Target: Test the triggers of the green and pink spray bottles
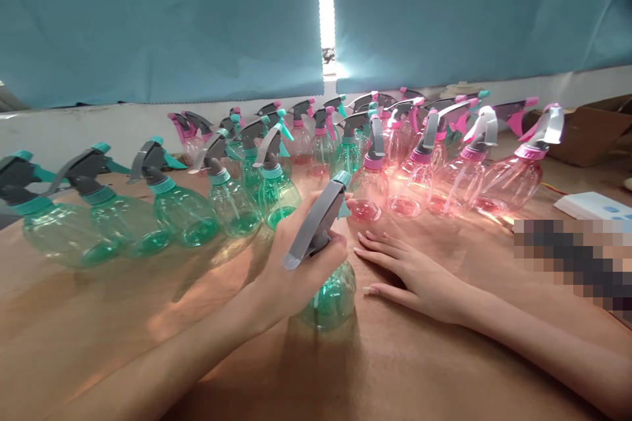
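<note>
My left hand [301, 256] is wrapped round the neck of a green spray bottle [328, 302] in front of me. Its grey trigger head with a teal nozzle sticks up above my fingers, and the collar is hidden by them. The clear green body looks to be just at the tabletop; I cannot tell whether it touches. To its right, my right hand [409, 270] lies palm down on the brown table [395, 368], fingers stretched out and holding nothing. Just beyond my hands stand a green spray bottle [277, 194] and a pink spray bottle [368, 191].
Green spray bottles [185, 214] line the left, pink ones [511, 177] the right, with several more behind. A cardboard box [587, 131] and a white power strip [595, 205] sit at the right. A bright light strip [326, 6] hangs before blue-green sheeting [162, 20].
</note>
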`<state>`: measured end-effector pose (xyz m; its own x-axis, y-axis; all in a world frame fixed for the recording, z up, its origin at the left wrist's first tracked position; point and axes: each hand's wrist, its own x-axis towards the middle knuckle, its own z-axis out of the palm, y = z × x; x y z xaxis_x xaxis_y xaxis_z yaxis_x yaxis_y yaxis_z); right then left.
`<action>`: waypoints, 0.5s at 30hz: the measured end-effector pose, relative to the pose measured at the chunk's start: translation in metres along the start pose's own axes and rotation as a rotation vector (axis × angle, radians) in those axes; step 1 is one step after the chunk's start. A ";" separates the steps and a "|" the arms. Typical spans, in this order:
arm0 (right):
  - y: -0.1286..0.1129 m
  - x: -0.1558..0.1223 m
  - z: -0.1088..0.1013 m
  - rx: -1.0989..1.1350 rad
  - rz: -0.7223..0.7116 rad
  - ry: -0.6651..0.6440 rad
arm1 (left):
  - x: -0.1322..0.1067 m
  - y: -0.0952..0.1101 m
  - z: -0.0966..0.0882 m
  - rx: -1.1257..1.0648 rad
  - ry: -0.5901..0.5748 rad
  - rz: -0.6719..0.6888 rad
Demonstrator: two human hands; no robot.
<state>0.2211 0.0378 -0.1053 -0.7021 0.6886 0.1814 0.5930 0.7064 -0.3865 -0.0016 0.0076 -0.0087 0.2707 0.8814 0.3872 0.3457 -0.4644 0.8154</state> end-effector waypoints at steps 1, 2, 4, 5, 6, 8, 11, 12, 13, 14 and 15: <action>0.000 0.000 0.000 0.002 -0.001 0.002 | 0.000 0.000 0.000 0.003 -0.003 -0.004; 0.000 0.000 0.000 0.005 -0.002 0.004 | 0.000 0.000 0.000 0.003 -0.005 -0.007; 0.001 0.000 0.001 0.004 0.000 0.004 | 0.000 0.000 0.000 -0.002 -0.004 -0.008; 0.001 0.000 0.001 0.000 0.003 0.001 | 0.001 0.000 0.000 -0.007 -0.003 -0.003; 0.001 0.000 0.001 -0.006 0.006 -0.005 | 0.001 0.000 0.000 -0.012 -0.002 0.002; 0.001 0.000 0.001 -0.015 0.011 -0.016 | 0.001 -0.001 0.000 -0.018 -0.002 0.004; 0.001 0.000 0.000 -0.011 0.017 -0.023 | 0.001 0.000 0.000 -0.015 0.002 -0.005; 0.000 0.000 0.000 -0.009 0.020 -0.024 | 0.001 0.001 0.000 -0.012 0.002 -0.008; 0.000 0.000 0.000 -0.007 0.023 -0.028 | 0.000 0.001 0.000 -0.010 0.002 -0.010; 0.000 0.000 -0.001 -0.007 0.027 -0.033 | 0.000 0.001 0.000 -0.006 0.001 -0.010; -0.001 0.000 -0.001 -0.008 0.032 -0.038 | 0.000 0.002 0.000 -0.003 -0.001 -0.010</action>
<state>0.2209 0.0376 -0.1041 -0.6970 0.7043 0.1348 0.6183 0.6855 -0.3845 -0.0012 0.0071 -0.0073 0.2684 0.8859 0.3783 0.3459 -0.4551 0.8205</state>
